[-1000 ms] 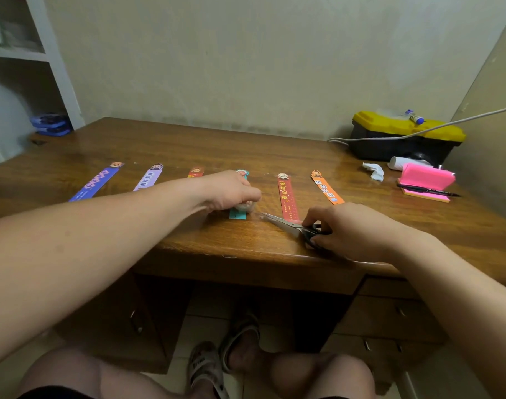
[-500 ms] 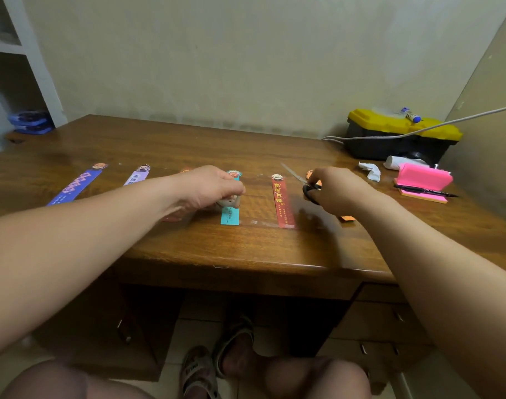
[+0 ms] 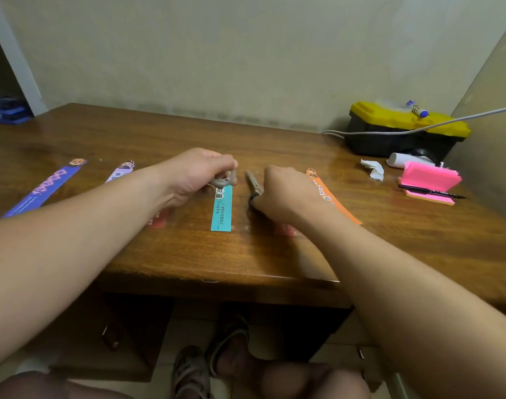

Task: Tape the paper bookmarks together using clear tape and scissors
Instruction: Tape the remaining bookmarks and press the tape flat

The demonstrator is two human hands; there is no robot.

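Several paper bookmarks lie in a row on the wooden desk (image 3: 246, 133): blue (image 3: 41, 188), lilac (image 3: 120, 171), a red one (image 3: 159, 221) partly under my left forearm, teal (image 3: 221, 210), another red one (image 3: 286, 229) mostly under my right hand, and orange (image 3: 332, 198). My left hand (image 3: 200, 172) grips a roll of clear tape (image 3: 224, 180) over the top of the teal bookmark. My right hand (image 3: 283, 191) holds the scissors (image 3: 253, 184), blades pointing away from me, just right of the tape roll.
A black and yellow toolbox (image 3: 404, 131) with a marker on its lid stands at the back right, with a grey cable (image 3: 447, 122) across it. In front lie a crumpled tissue (image 3: 372, 168), a white roll, and a pink notepad (image 3: 430, 180) with a pen.
My right hand lifted the scissors off the desk's front edge and brought them left and forward, close to the tape roll. My left hand stayed over the teal bookmark.
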